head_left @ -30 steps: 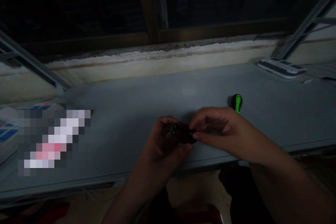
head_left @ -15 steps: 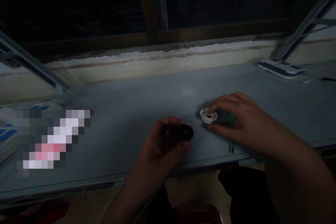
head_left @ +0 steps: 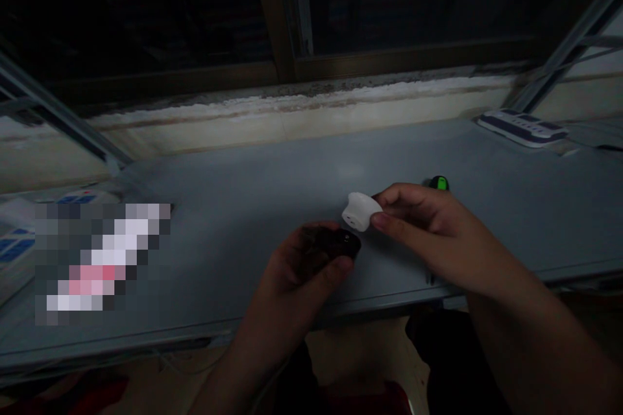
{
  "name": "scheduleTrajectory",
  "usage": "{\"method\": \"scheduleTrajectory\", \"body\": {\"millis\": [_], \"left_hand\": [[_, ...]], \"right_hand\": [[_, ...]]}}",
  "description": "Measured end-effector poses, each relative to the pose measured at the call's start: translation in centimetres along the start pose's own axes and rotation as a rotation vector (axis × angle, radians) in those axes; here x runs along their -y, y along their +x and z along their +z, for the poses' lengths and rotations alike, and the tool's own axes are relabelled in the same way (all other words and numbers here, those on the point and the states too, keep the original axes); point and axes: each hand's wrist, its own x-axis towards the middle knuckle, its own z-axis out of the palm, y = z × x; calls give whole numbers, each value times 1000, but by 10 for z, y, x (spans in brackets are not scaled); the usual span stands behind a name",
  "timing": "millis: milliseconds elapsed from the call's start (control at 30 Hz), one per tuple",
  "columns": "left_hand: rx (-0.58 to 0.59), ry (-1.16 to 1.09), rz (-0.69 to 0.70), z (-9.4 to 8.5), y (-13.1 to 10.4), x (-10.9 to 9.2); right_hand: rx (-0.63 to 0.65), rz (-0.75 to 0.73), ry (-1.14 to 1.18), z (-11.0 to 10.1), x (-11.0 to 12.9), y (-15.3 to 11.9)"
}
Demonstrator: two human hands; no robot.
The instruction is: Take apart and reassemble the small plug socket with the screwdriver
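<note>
A small black object (head_left: 348, 244) is gripped in my left hand (head_left: 304, 272), near the front of the grey table (head_left: 233, 207). My right hand (head_left: 423, 224) pinches a white round piece (head_left: 361, 211) between thumb and fingers. The white piece is tilted, with small dark marks on its lower left side, just above the black object's end. Whether the two touch, I cannot tell. Behind my right hand lies a black and green item (head_left: 440, 183), partly hidden; thin dark prongs (head_left: 430, 277) show below the hand.
A white and dark power strip (head_left: 523, 128) with cables sits at the back right. On the left are a blurred-out long item (head_left: 111, 253) and white and blue things (head_left: 17, 249). Metal posts rise at both sides, before a dark window.
My right hand has lifted the white piece off the table, moved it left toward the black object and tilted it. The green item now shows more. My left hand is almost still.
</note>
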Motion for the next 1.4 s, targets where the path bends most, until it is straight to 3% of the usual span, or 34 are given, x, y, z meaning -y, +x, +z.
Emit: {"method": "scheduleTrajectory", "body": {"millis": [367, 833, 1400], "left_hand": [[38, -58, 11, 5, 3, -4], [78, -118, -21, -1, 3, 0], [91, -154, -54, -3, 1, -1]], "right_hand": [[60, 4, 90, 2, -2, 1], [31, -194, 127, 8, -3, 0], [55, -88, 266, 13, -2, 1]]}}
